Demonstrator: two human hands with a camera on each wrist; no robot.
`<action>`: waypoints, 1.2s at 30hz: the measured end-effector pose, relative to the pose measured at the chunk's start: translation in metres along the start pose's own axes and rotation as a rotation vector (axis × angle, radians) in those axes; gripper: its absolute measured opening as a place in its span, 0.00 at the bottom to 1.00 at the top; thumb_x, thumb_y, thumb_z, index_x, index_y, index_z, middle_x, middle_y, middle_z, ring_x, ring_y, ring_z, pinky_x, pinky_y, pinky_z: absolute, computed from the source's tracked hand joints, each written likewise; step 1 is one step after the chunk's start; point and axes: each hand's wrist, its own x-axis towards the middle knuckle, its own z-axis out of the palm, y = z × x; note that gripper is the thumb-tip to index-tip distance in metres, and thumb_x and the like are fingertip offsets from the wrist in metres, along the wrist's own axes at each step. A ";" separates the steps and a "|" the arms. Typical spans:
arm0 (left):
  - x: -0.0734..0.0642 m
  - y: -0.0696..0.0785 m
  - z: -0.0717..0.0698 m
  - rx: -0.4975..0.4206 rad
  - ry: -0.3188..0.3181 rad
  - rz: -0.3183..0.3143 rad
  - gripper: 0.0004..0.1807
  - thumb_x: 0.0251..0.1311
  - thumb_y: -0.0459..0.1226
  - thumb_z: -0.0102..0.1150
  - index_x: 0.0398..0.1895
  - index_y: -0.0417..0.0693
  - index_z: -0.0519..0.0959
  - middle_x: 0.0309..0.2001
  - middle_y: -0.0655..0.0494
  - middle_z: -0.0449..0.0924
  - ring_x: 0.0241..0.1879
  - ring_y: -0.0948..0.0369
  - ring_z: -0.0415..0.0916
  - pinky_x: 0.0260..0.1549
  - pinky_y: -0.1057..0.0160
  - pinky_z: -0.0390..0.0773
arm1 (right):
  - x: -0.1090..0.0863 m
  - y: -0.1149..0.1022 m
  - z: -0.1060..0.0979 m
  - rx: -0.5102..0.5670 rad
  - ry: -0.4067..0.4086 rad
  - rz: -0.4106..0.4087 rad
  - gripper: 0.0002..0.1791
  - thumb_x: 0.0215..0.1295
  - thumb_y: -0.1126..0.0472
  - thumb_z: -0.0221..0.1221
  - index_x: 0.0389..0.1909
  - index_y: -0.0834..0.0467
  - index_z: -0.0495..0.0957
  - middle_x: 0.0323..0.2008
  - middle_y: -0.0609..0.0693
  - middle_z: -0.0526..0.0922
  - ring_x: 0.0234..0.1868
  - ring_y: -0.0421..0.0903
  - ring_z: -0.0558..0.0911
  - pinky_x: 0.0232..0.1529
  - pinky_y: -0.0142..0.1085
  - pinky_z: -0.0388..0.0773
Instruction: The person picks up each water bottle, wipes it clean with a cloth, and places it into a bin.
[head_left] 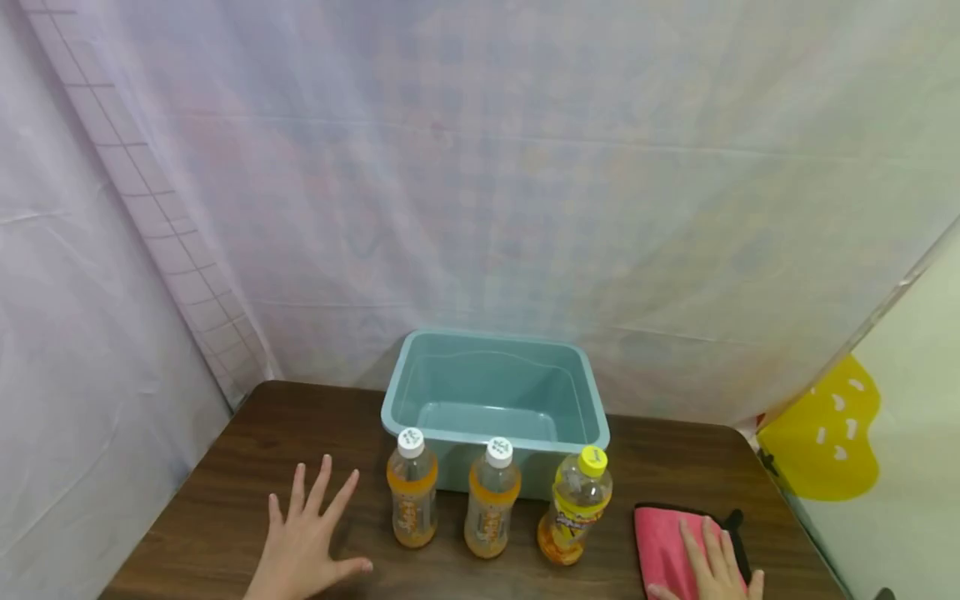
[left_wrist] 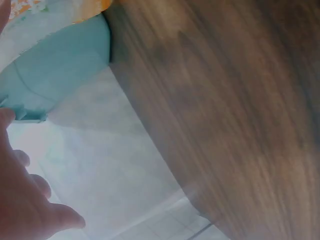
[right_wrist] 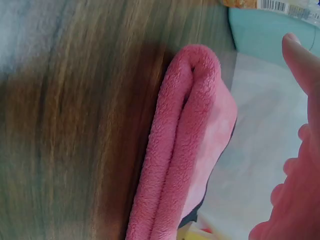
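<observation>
In the head view my left hand (head_left: pixel 298 542) is spread wide over the left part of the table, beside a white-capped drink bottle (head_left: pixel 414 502), and holds nothing. A second white-capped bottle (head_left: pixel 491 510) stands in the middle. To its right is a bottle with a yellow cap (head_left: pixel 573 518); all three are upright and show orange or amber at the base. On the right, my right hand (head_left: pixel 716 571) is over a folded pink cloth (head_left: pixel 660 542) with a dark edge. The right wrist view shows a gap between that hand (right_wrist: pixel 295 190) and the fluffy cloth (right_wrist: pixel 175 140).
A blue-green plastic tub (head_left: pixel 495 336) stands behind the bottles, its inside visible and bare. Dark wood-grain tabletop (head_left: pixel 240 467) lies beneath everything. Pale curtains (head_left: pixel 525 208) hang behind and at the left. A yellow shape with white marks (head_left: pixel 825 442) is beyond the right edge.
</observation>
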 end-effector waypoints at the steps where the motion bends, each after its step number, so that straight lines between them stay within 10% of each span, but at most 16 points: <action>1: 0.001 0.001 -0.001 0.001 0.005 0.003 0.61 0.27 0.71 0.60 0.70 0.65 0.48 0.71 0.44 0.40 0.64 0.31 0.41 0.47 0.24 0.49 | 0.004 0.002 -0.001 0.011 -0.042 0.019 0.58 0.49 0.27 0.49 0.70 0.58 0.36 0.68 0.66 0.30 0.67 0.66 0.30 0.51 0.71 0.25; 7: 0.007 0.005 -0.008 -0.006 0.059 0.038 0.61 0.29 0.72 0.57 0.70 0.66 0.45 0.71 0.44 0.36 0.64 0.30 0.41 0.45 0.24 0.51 | 0.015 0.017 0.001 0.054 -0.249 0.138 0.63 0.45 0.22 0.46 0.68 0.65 0.40 0.67 0.70 0.31 0.65 0.68 0.30 0.50 0.68 0.16; 19: 0.026 0.022 -0.032 -0.038 0.138 0.098 0.59 0.32 0.72 0.55 0.70 0.62 0.47 0.72 0.47 0.33 0.65 0.32 0.40 0.45 0.25 0.54 | 0.019 0.027 0.004 0.092 -0.343 0.174 0.63 0.45 0.21 0.45 0.69 0.64 0.41 0.66 0.72 0.35 0.64 0.70 0.32 0.49 0.68 0.17; 36: 0.052 0.054 -0.065 -0.187 0.168 0.140 0.60 0.34 0.67 0.60 0.71 0.56 0.46 0.72 0.46 0.31 0.66 0.35 0.35 0.50 0.27 0.50 | 0.043 0.029 0.004 0.046 -0.367 0.034 0.57 0.43 0.31 0.59 0.64 0.69 0.53 0.59 0.80 0.51 0.59 0.76 0.52 0.48 0.67 0.59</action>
